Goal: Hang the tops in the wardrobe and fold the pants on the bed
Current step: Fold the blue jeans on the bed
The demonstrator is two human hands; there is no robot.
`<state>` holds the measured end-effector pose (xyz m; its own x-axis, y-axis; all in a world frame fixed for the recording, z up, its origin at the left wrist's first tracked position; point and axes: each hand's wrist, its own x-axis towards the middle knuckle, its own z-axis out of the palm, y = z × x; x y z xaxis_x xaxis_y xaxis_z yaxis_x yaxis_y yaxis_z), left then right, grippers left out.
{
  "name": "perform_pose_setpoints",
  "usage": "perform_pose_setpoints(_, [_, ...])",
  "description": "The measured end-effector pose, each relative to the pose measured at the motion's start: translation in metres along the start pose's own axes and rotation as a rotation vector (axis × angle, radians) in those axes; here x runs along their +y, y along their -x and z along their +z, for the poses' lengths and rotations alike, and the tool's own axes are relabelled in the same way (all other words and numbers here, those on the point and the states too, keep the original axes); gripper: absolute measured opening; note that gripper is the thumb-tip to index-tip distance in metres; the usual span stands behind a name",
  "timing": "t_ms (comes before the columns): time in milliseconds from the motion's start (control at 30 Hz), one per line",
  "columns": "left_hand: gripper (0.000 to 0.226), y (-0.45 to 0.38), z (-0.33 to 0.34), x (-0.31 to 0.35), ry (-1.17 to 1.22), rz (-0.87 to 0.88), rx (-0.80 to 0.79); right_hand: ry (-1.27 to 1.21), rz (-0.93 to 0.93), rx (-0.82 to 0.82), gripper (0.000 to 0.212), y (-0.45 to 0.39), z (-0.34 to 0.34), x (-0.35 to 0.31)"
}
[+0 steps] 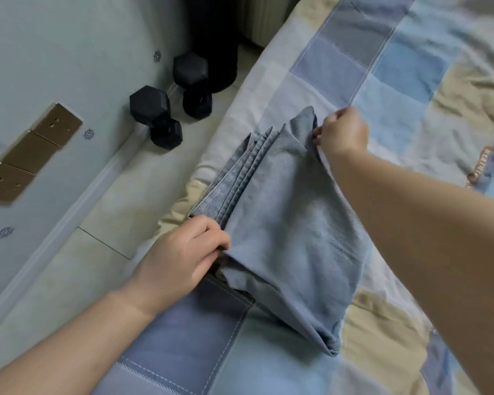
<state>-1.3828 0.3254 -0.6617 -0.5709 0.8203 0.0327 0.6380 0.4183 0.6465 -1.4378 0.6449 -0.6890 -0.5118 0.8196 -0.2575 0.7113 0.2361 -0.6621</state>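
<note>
1. Denim, pale blue: the pants [283, 223] lie folded on the bed [397, 67], near its left edge, and we see them from the head view only.
2. We see several folded layers stacked along the pants' left side, their edges fanned out toward the floor [120, 195].
3. Our left hand [180, 252] rests at the near left corner of the pants, fingers curled and pinching the top layer against the stack.
4. Our right hand [342, 132] is at the far corner, fingers closed on the top layer's edge and lifting it, so the cloth slopes up off the stack between the two hands.
5. We see a quilt in blue, beige and grey squares covering the bed under the pants.
6. We see two black dumbbells [166, 121] on the floor beside the bed, close to the wall [54, 52], well apart from the pants.
7. Three brass-coloured socket plates [29, 151] sit in a row on the wall.
</note>
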Motion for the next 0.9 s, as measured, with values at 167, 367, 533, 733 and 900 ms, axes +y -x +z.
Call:
perform_pose_setpoints(167, [0.012,0.045,-0.002,-0.008,0.037,-0.099,0.037,-0.033,-0.024,-0.435,0.019,-0.009,-0.025,-0.021])
perform_pose_setpoints(367, [0.017,0.041,0.009,-0.005,0.016,-0.183,0.081,0.223,-0.317,-0.508,0.020,0.022,-0.006,-0.010])
perform_pose_setpoints(533, [0.019,0.033,0.004,-0.001,0.007,-0.171,0.098,0.229,-0.418,-0.193,0.010,0.022,0.003,0.000])
perform_pose_setpoints(733, [0.017,0.017,0.005,-0.020,0.023,-0.321,0.041,0.130,-0.187,-0.132,0.015,-0.005,0.004,-0.008])
perform_pose_setpoints(900, [0.031,0.016,-0.004,-0.010,-0.096,-0.317,0.021,0.129,-0.422,-0.134,0.043,0.045,0.000,0.011])
